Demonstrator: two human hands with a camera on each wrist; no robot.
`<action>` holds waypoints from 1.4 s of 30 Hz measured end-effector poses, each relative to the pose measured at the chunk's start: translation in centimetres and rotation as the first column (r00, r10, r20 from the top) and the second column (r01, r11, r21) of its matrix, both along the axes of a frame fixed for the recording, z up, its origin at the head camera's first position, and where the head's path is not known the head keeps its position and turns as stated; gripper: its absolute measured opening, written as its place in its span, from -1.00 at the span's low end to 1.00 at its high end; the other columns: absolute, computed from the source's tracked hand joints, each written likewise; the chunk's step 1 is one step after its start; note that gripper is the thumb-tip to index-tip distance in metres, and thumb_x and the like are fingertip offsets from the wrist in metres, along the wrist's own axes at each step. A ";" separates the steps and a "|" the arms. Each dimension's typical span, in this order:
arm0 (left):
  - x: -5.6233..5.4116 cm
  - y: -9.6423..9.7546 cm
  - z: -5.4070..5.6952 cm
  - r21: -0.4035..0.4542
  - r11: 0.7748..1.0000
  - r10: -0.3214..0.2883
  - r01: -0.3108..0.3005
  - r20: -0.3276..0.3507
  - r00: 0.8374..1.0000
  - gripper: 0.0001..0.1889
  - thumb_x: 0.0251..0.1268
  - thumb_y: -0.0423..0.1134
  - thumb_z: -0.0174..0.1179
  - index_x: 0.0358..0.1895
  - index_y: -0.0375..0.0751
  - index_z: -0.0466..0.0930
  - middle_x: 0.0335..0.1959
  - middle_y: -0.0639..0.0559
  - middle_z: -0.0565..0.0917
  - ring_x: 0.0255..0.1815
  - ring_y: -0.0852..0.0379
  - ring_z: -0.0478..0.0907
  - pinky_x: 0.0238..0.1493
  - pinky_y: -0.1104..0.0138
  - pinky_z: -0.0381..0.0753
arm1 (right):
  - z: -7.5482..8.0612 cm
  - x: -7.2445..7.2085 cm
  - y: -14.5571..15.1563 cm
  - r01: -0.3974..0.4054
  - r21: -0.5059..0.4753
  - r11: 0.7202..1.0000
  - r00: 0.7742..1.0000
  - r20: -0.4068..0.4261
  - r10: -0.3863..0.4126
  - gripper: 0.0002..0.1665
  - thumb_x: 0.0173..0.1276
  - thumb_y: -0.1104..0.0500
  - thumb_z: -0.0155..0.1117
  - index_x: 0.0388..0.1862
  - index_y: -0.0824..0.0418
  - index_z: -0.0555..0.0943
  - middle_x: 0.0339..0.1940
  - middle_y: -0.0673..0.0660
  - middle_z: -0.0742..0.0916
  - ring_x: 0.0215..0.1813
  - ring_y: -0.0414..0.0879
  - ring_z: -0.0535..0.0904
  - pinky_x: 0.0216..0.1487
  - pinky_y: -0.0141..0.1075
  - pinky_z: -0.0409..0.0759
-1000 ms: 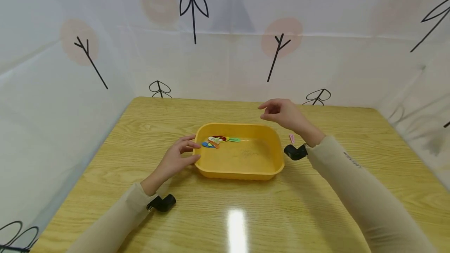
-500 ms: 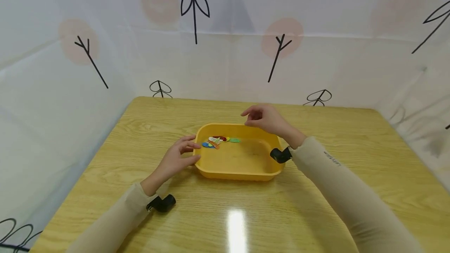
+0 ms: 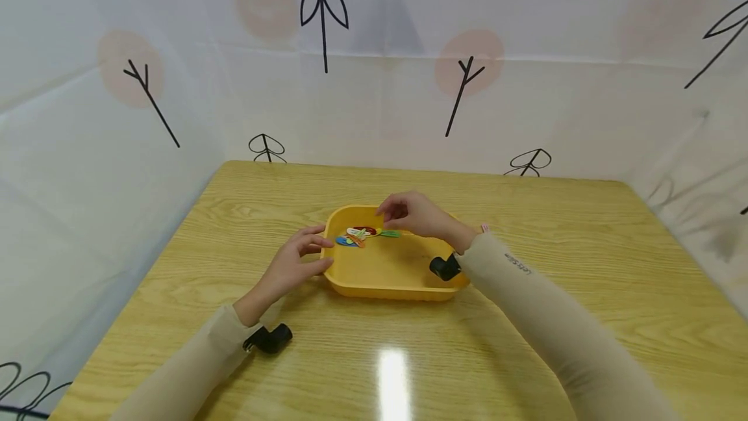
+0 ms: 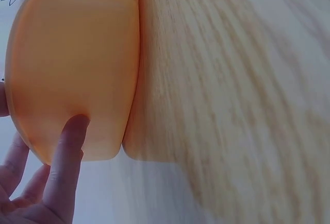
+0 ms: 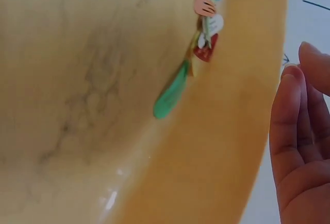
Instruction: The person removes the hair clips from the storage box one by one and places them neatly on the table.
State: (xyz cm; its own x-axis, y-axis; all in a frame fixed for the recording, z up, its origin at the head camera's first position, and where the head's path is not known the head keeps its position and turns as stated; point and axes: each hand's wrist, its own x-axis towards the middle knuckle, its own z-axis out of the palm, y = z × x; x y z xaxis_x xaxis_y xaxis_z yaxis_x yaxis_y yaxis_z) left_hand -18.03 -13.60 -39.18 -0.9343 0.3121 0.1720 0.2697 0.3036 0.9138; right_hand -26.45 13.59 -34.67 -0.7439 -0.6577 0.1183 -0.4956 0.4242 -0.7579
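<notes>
A yellow plastic tray (image 3: 386, 292) stands on the table. My left hand (image 3: 295, 258) holds its left end; in the left wrist view one finger (image 4: 69, 154) presses the outer wall, with others reaching to the rim. In the tray's far left part lies a small pile of colourful snap hair clips (image 3: 358, 234), blue, orange, white, red and green among them. My right hand (image 3: 411, 213) is over the tray's far side, just right of the pile. Its thumb and fingertips (image 5: 295, 72) are drawn together in the right wrist view; whether something small is between them is hidden.
A pink hair clip (image 3: 484, 228) lies on the wooden table (image 3: 327, 356) right of the tray, partly behind the right sleeve (image 3: 514, 271). A patterned white cloth (image 3: 380, 102) hangs behind the table and along its sides.
My right hand has moved left and lower, from above the table right of the tray to over the clip pile's right side. The left hand and tray have stayed put.
</notes>
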 end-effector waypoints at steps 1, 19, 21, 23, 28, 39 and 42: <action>0.0 0.0 0.0 0.003 1.000 0.000 0.000 0.004 1.000 -0.70 0.16 -0.31 0.29 -0.08 -0.41 0.56 0.32 -0.21 0.27 0.08 -0.23 0.43 0.07 0.04 0.50 | -0.2 -0.1 -0.2 -0.011 0.005 1.000 1.000 0.001 0.011 -0.75 0.23 0.40 0.25 -0.08 0.42 0.60 -0.28 0.21 0.65 -0.27 -0.06 0.56 -0.25 -0.29 0.59; -0.3 -0.1 -0.3 -0.010 1.000 0.010 -0.010 0.019 1.000 -0.71 0.16 -0.30 0.29 -0.08 -0.38 0.58 0.32 -0.17 0.28 0.08 -0.21 0.44 0.05 0.09 0.53 | -2.7 -1.6 -3.0 -0.176 0.122 0.977 0.982 -0.042 0.183 -0.75 0.19 0.49 0.23 -0.13 0.38 0.64 -0.17 0.17 0.69 -0.16 -0.09 0.59 -0.09 -0.36 0.59; -0.3 -0.1 -0.2 -0.011 1.000 0.008 -0.007 0.024 1.000 -0.71 0.17 -0.29 0.28 -0.08 -0.37 0.58 0.32 -0.16 0.27 0.09 -0.21 0.43 0.04 0.11 0.54 | -2.9 -1.7 -3.2 -0.181 0.134 0.974 0.981 -0.044 0.188 -0.75 0.20 0.48 0.22 -0.13 0.37 0.64 -0.16 0.17 0.70 -0.15 -0.09 0.59 -0.08 -0.36 0.58; -0.2 -0.1 -0.1 -0.010 1.000 0.004 -0.004 0.028 1.000 -0.71 0.17 -0.29 0.28 -0.08 -0.37 0.57 0.32 -0.17 0.26 0.10 -0.22 0.43 0.02 0.13 0.55 | -2.9 -1.7 -3.4 -0.185 0.144 0.972 0.980 -0.043 0.193 -0.74 0.20 0.49 0.22 -0.12 0.37 0.65 -0.15 0.17 0.70 -0.14 -0.08 0.59 -0.07 -0.36 0.58; -0.2 0.0 0.0 -0.009 1.000 0.003 -0.003 0.031 1.000 -0.71 0.17 -0.29 0.28 -0.08 -0.36 0.57 0.32 -0.16 0.26 0.10 -0.22 0.42 -0.03 0.16 0.59 | -3.2 -1.7 -3.8 -0.210 0.165 0.964 0.974 -0.055 0.222 -0.75 0.22 0.50 0.20 -0.12 0.38 0.64 -0.16 0.18 0.69 -0.14 -0.07 0.60 -0.07 -0.36 0.58; -0.4 0.0 -0.2 -0.004 1.000 -0.005 0.005 0.013 1.000 -0.71 0.18 -0.31 0.27 -0.08 -0.41 0.56 0.32 -0.18 0.26 0.10 -0.25 0.42 0.00 0.13 0.57 | -3.1 -1.6 -4.5 -0.325 0.145 0.935 0.946 0.032 0.324 -0.68 0.20 0.51 0.21 -0.04 0.41 0.60 -0.16 0.20 0.70 -0.11 -0.09 0.62 -0.07 -0.41 0.58; -0.4 0.0 -0.2 0.000 1.000 -0.005 0.005 0.016 1.000 -0.71 0.18 -0.31 0.27 -0.08 -0.41 0.56 0.32 -0.19 0.26 0.10 -0.26 0.42 -0.03 0.15 0.59 | -2.9 -1.6 -4.7 -0.360 0.119 0.925 0.933 0.031 0.359 -0.68 0.20 0.52 0.19 -0.04 0.43 0.58 -0.15 0.23 0.69 -0.10 -0.04 0.62 -0.06 -0.39 0.58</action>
State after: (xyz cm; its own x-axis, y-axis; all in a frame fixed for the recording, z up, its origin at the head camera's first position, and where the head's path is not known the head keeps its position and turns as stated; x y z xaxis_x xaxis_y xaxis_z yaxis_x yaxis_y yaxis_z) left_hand -18.44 -13.60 -39.37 -0.9352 0.3171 0.1573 0.2569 0.3020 0.9180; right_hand -28.01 8.85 -37.60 -0.4552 -0.8902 0.0158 -0.6258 0.3073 -0.7169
